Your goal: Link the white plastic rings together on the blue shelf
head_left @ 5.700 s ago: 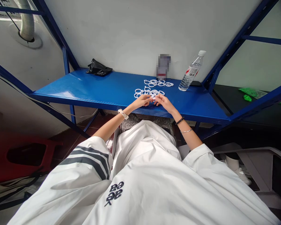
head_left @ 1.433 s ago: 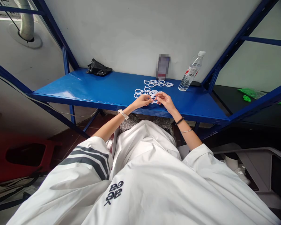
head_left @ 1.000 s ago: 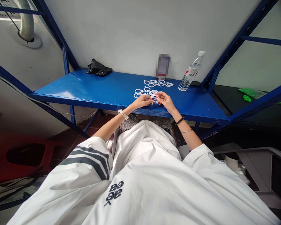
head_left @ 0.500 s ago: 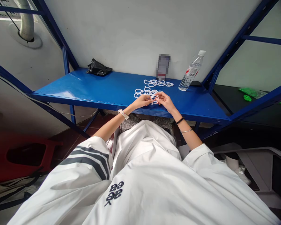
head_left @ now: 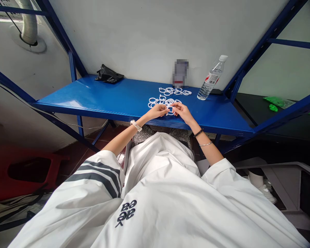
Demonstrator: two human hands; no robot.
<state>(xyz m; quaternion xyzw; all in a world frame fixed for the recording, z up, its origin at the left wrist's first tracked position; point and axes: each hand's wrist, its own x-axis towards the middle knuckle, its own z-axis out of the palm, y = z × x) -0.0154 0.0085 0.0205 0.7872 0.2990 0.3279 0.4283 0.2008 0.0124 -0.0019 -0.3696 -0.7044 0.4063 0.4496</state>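
My left hand (head_left: 158, 111) and my right hand (head_left: 181, 111) meet near the front edge of the blue shelf (head_left: 113, 98). Both pinch a small white plastic ring (head_left: 170, 110) held between their fingertips. Just beyond my fingers lies a cluster of several white rings (head_left: 160, 101). A second group of white rings (head_left: 174, 91) lies farther back near the wall. My left wrist carries a watch and my right wrist carries bracelets.
A clear water bottle (head_left: 211, 79) stands at the back right of the shelf. A crumpled black bag (head_left: 108, 75) lies at the back left. A blurred upright object (head_left: 180, 73) leans on the wall. A red stool (head_left: 20, 172) stands on the floor at the left. Blue frame bars slant on both sides.
My hands stay at the same spot on the shelf. My fingertips have shifted slightly around the white ring, and the right hand has closed in a little on the left.
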